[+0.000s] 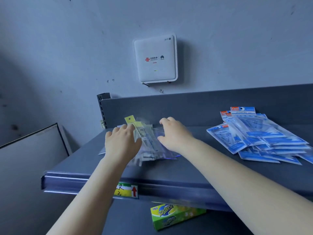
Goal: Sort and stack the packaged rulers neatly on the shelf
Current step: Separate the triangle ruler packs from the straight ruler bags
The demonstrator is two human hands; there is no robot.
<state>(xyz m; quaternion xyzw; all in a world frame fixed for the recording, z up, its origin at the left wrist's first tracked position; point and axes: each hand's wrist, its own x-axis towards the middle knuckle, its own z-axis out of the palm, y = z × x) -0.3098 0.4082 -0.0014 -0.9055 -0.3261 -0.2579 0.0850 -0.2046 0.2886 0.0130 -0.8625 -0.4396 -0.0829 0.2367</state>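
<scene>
A loose pile of clear-packaged rulers [150, 146] with yellow header tags lies on the grey shelf [194, 165], near its left end. My left hand [121, 144] rests on the pile's left side, its fingers touching the yellow-tagged top packet [135, 125]. My right hand [174, 133] reaches over the pile's right side with fingers curved down onto the clear packets; whether it holds any packet is unclear. A fanned heap of blue-and-white packaged ruler sets [260, 138] lies at the shelf's right.
The shelf's back panel [194, 107] rises behind the piles. A white router box [155, 58] hangs on the wall above. A price label [127, 190] sits on the shelf's front rail. A green-yellow box [176, 216] lies on the lower shelf.
</scene>
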